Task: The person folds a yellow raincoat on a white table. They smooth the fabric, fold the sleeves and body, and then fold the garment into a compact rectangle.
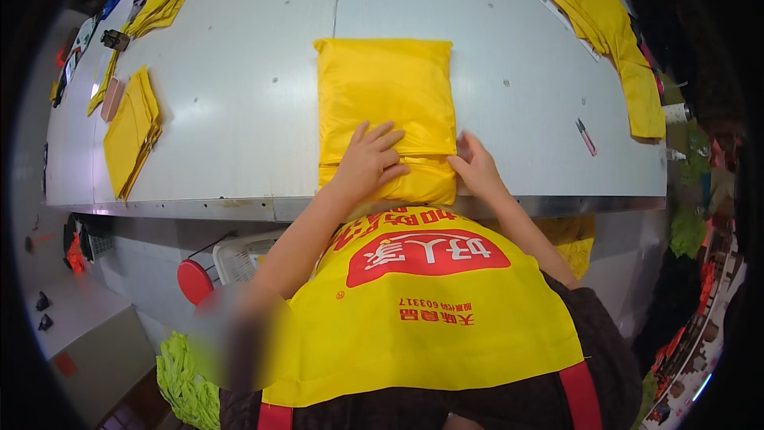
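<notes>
A shiny yellow folded packet (385, 87), soft and roughly rectangular, lies at the front edge of the table with a fold running across its near part. My left hand (372, 161) rests on that near part, its fingers spread over the fold. At the packet's right edge is my right hand (476, 167), thumb touching the side by the fold and the other fingers apart from it. Whether those fingers reach under the edge is hidden.
The pale metal table (255, 95) carries yellow folded pieces (134, 134) at left and a long yellow stack (589, 12) at right. Small thread snips (587, 137) lie right of my hands. Below the table edge are a white basket (233, 259) and a red round stool top (194, 282).
</notes>
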A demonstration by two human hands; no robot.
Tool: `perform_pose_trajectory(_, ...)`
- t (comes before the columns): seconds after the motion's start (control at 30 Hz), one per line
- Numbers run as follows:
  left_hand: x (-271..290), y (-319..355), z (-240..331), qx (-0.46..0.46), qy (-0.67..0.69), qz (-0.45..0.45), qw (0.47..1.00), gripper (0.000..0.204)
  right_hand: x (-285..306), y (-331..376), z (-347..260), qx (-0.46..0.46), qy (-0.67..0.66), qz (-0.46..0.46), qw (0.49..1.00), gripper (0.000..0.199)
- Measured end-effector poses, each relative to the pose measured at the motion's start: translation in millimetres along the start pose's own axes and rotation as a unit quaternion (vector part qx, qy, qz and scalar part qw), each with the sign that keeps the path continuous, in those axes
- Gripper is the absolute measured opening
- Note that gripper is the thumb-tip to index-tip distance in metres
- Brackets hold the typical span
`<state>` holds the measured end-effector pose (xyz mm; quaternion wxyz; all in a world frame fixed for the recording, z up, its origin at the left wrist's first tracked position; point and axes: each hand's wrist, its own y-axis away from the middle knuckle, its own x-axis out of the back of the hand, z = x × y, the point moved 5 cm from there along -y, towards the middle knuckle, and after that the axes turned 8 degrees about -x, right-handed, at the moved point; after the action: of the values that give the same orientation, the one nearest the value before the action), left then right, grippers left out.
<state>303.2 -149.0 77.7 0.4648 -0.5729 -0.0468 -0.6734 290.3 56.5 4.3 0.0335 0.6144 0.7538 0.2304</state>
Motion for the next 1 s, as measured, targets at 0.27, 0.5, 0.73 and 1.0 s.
perform_pose_trajectory(0.27, -37, 29, -25, 0.093, 0.191, 0.003, 0.977, 0.022, 14, 2, 1, -0.076, 0.091, -0.135, 0.984, 0.024)
perform_pose_trajectory(0.5, -34, 31, -22, 0.062, 0.159, 0.031, 0.985, 0.022, 13, 5, -11, -0.070, 0.162, -0.107, 0.978, 0.022)
perform_pose_trajectory(0.73, -30, 30, -18, 0.042, 0.139, 0.036, 0.989, 0.021, 0, 7, -36, -0.060, 0.240, -0.085, 0.965, 0.020)
perform_pose_trajectory(1.0, -23, 15, -5, -0.020, 0.162, 0.052, 0.985, 0.020, 14, 11, -25, -0.089, 0.244, -0.125, 0.958, 0.022)
